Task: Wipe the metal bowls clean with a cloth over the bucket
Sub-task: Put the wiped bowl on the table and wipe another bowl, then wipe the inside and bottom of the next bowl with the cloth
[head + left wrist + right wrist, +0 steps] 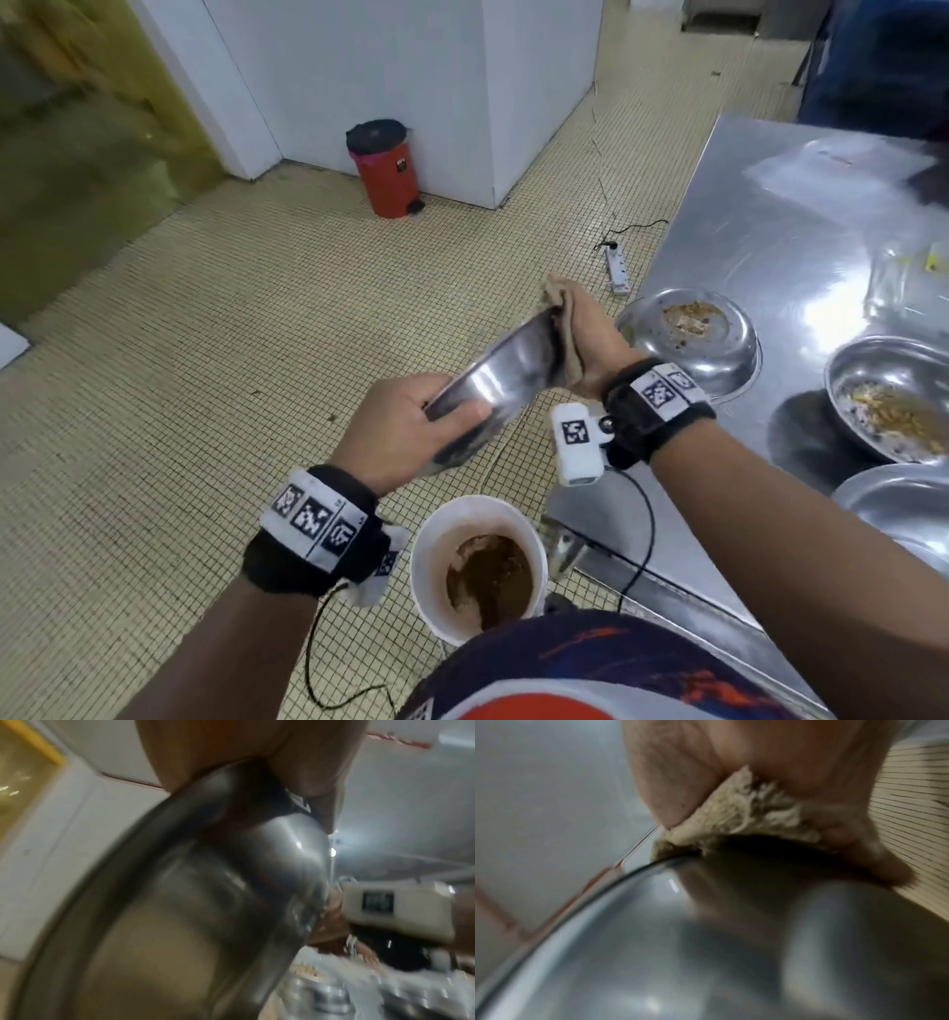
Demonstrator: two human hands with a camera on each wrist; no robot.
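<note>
Fingers of the left hand [405, 426] curl round the near rim of a metal bowl [506, 375], thumb on its outer side, holding it tilted on edge above the tiled floor. Below it stands a white bucket [426, 555] of brown slop. At the bowl's far rim the right hand [590, 339] clamps a beige cloth [557, 290] against the metal. Further right, a steel table [770, 231] carries three dirty bowls [688, 339].

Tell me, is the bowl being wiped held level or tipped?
Tipped. The left hand grips the bowl by its near rim, steeply on edge, while the right hand presses the cloth into it.
</note>
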